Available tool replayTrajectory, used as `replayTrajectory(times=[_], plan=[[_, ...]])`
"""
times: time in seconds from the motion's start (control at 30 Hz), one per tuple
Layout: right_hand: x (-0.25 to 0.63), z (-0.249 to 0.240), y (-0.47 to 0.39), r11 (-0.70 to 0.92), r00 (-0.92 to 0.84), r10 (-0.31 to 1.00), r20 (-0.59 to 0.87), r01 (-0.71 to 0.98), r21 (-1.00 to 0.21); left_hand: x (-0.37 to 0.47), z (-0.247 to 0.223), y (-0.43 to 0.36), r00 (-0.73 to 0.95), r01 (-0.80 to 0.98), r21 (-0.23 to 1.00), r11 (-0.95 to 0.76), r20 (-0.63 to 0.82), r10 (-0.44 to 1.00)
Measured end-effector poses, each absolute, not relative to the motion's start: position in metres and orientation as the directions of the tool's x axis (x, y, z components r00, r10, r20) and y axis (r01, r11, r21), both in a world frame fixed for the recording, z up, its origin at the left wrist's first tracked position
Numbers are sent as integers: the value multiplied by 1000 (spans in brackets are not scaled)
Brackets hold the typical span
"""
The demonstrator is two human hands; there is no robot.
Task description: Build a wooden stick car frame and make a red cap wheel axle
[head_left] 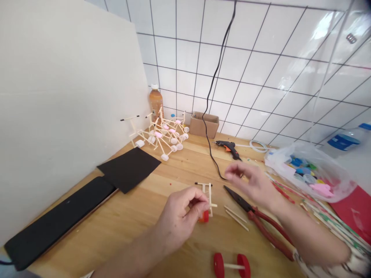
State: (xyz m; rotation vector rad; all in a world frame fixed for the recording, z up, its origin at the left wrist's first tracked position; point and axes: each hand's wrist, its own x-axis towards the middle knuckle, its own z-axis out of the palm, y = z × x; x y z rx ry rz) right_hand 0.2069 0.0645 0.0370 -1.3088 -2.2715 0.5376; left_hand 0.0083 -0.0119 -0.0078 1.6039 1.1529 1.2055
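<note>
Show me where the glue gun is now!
In the head view, the glue gun lies on the table, a little right of centre, just beyond the right hand. The cardboard box is beside it, on its left.

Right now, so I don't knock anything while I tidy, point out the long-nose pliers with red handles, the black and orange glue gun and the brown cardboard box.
Pliers (252, 211): head view, the pivot.
Glue gun (227, 145): head view, the black body.
Cardboard box (212, 129): head view, front wall.
</note>
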Motion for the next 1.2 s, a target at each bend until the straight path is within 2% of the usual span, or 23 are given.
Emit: replayTrajectory(times=[0.03,0.07,0.17,0.23,0.4,0.53,0.83,1.2], plan=[[213,39,88,331,-311,943,119,839,-432,8,-9,-12,110,185,948,-260,243,964],[219,39,111,251,-230,968,99,890,-382,8,-10,-12,99,180,944,-276,262,960],[235,31,172,66,-56,997,46,959,-277,8,-13,-11,66,185,929,-322,315,947],[241,22,199,-23,12,999,-52,974,-225,8,-13,-10,63,165,921,-352,346,936],[235,5,223,-92,47,959,-281,985,-148,8,-11,-9,67,100,926,-363,358,931],[229,-4,230,-124,79,936,-343,986,-109,8,-11,-9,53,100,932,-348,344,937],[228,-13,234,-98,73,970,-233,990,-99,8,-10,-10,17,96,921,-378,378,926],[230,29,180,-9,14,993,119,999,-44,8,-11,-10,-32,148,869,-472,481,876]])
